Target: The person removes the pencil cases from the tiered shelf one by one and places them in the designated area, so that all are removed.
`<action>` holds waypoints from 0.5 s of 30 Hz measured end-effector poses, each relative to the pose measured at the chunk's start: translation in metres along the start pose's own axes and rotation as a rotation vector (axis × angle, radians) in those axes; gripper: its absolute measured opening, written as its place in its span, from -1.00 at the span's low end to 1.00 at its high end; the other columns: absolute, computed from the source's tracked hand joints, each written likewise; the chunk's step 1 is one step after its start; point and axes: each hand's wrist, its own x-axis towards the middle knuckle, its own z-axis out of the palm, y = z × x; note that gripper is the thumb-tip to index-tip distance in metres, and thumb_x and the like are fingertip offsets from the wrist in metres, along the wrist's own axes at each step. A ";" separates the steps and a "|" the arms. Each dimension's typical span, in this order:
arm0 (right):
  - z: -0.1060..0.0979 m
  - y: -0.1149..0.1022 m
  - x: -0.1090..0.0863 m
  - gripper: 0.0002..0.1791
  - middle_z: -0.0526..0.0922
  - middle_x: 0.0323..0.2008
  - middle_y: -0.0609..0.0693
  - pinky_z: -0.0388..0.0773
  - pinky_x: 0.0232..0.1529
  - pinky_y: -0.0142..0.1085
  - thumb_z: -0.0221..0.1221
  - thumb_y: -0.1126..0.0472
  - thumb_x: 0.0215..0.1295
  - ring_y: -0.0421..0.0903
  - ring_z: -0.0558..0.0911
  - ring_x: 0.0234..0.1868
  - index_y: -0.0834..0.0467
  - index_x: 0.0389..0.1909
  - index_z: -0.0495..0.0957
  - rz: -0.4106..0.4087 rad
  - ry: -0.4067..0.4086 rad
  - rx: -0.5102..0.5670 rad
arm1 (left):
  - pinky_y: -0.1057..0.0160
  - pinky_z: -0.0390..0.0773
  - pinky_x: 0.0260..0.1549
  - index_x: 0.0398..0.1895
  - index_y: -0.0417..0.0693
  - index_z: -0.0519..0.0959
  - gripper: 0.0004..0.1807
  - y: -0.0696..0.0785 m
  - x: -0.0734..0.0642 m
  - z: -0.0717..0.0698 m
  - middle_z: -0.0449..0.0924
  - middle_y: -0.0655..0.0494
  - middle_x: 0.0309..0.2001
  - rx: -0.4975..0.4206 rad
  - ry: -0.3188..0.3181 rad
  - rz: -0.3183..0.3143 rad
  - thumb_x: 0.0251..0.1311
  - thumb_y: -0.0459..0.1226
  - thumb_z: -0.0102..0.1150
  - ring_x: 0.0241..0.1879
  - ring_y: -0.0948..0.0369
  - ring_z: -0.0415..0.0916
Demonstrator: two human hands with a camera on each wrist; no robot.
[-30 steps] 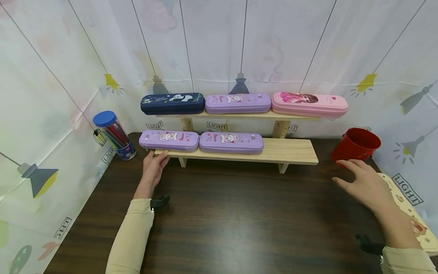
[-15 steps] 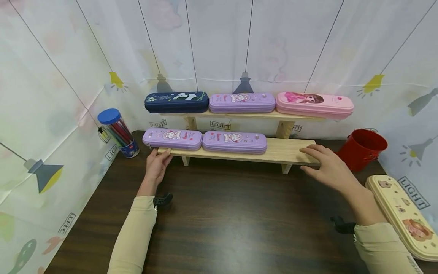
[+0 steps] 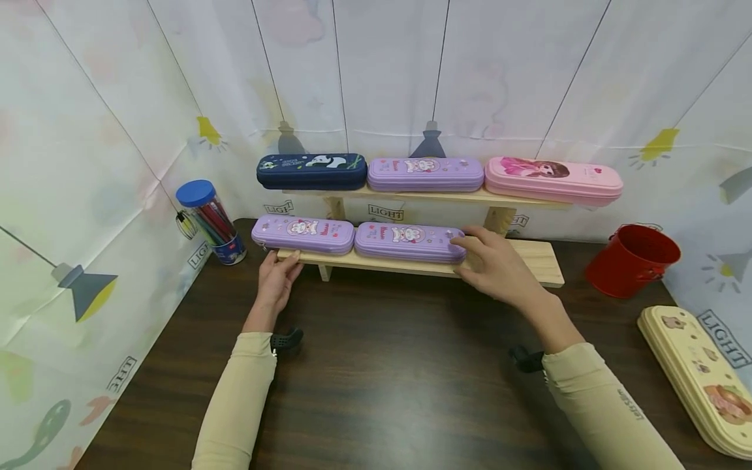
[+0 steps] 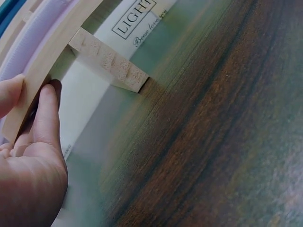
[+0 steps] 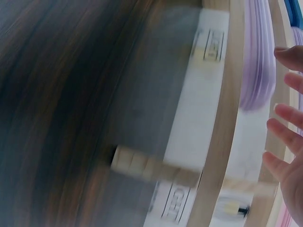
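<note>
Two purple pencil cases lie side by side on the lower board of a wooden shelf [image 3: 537, 260]: a left case [image 3: 329, 236] and a right case [image 3: 376, 240], both with a cartoon print. My left hand [image 3: 276, 286] grips the board's left front end, thumb on top and fingers beneath, as the left wrist view shows. At the right end of the right case hovers my right hand [image 3: 499, 271], its fingers spread and loosely bent. In the right wrist view these fingers [image 5: 284, 135] stand apart with nothing held; that case's end [image 5: 258, 71] is near them.
On the upper board lie a navy panda case [image 3: 311, 173], a purple case [image 3: 425, 175] and a pink case [image 3: 552, 179]. A blue-lidded tub of pens [image 3: 210, 222] stands left. To the right are a red bucket [image 3: 623, 264] and a cream pencil case [image 3: 696, 372].
My right hand has swung left from beside the red bucket, across the board's right end, to the right purple case. My left hand keeps its grip on the board. The head view has shifted slightly.
</note>
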 end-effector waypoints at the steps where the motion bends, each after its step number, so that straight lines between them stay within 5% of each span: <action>1: 0.003 -0.002 0.004 -0.41 0.54 0.16 0.25 0.47 0.22 0.18 0.48 0.15 0.00 0.24 0.53 0.15 0.13 0.12 0.60 -0.014 0.002 0.004 | 0.38 0.59 0.15 0.42 -0.14 0.19 -0.42 0.000 0.000 0.000 0.47 0.07 0.12 0.001 -0.001 0.000 0.38 -0.42 0.10 -0.01 0.34 0.64; 15: 0.036 -0.028 0.055 -0.44 0.49 0.29 0.14 0.24 0.42 0.19 0.39 -0.01 0.11 0.17 0.42 0.32 -0.05 0.18 0.59 -0.016 -0.139 -0.008 | 0.37 0.60 0.14 0.35 -0.16 0.24 -0.50 -0.001 0.000 0.000 0.48 0.06 0.10 0.012 -0.002 0.025 0.39 -0.42 0.09 0.00 0.33 0.64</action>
